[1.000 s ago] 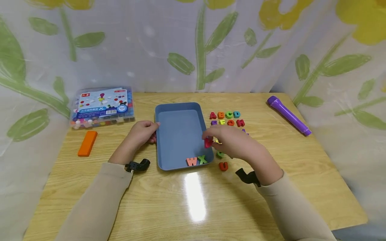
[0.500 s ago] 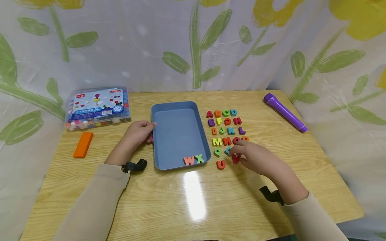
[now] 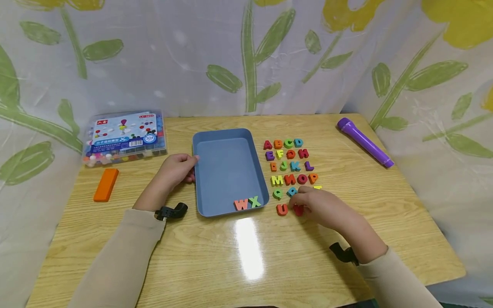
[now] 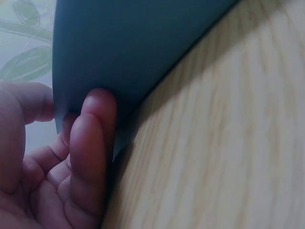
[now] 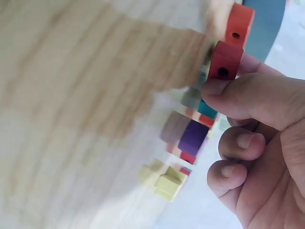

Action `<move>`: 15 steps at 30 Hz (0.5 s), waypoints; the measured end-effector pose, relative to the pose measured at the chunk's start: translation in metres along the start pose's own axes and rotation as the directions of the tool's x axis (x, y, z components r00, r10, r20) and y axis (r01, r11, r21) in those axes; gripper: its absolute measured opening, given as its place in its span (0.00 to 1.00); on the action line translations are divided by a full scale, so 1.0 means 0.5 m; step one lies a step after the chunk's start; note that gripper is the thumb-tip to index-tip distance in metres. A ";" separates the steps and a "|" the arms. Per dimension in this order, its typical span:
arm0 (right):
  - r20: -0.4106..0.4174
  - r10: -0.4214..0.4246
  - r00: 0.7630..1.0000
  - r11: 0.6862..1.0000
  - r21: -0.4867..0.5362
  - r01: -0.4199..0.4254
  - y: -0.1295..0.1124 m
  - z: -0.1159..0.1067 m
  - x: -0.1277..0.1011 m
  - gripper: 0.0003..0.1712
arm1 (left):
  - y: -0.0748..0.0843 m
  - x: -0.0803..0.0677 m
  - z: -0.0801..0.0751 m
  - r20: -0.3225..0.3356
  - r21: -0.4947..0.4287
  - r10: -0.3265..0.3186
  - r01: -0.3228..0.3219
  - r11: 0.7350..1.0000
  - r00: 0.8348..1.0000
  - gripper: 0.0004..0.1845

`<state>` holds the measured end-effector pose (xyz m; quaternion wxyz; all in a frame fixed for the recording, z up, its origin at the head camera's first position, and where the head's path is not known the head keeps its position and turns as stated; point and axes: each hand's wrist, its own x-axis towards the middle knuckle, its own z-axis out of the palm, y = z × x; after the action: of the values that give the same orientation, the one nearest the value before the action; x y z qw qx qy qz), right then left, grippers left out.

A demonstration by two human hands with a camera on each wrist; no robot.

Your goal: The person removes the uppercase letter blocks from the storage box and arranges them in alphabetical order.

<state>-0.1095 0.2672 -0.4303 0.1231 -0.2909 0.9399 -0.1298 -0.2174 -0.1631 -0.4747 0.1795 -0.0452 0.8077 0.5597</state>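
In the head view my left hand (image 3: 175,172) pinches the left wall of a blue-grey tray (image 3: 223,164), thumb at the rim and fingers on the outside, as the left wrist view also shows against the tray wall (image 4: 128,43). Two toy letters, a salmon W (image 3: 241,205) and a green X (image 3: 254,202), lie at the tray's front right. Right of the tray, my right hand (image 3: 325,207) pinches a red letter V (image 3: 298,209) between thumb and index finger, low at the table beside an orange-red letter U (image 3: 282,209). Its side with a small hole shows in the right wrist view.
Rows of coloured letters, among them a red A (image 3: 267,145) and yellow M (image 3: 277,180), lie right of the tray. A yellow letter (image 3: 317,187) is partly hidden behind my right hand. Farther out are a purple toy microphone (image 3: 365,142), an orange block (image 3: 106,185) and a clear plastic box (image 3: 125,137).
With the red V, my right hand has moved from over the tray's right edge to the right, then down beside the U, uncovering most letter rows. My left hand stays at the tray.
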 end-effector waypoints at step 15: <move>-0.044 -0.006 0.999 1.000 0.004 0.007 0.010 0.007 -0.013 0.21 | 0.000 -0.002 -0.002 0.009 0.009 -0.011 0.011 1.000 1.000 0.25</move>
<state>-0.1058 0.2742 -0.4342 0.1025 -0.2908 0.9411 -0.1386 -0.2167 -0.1642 -0.4741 0.1864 -0.0465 0.8091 0.5554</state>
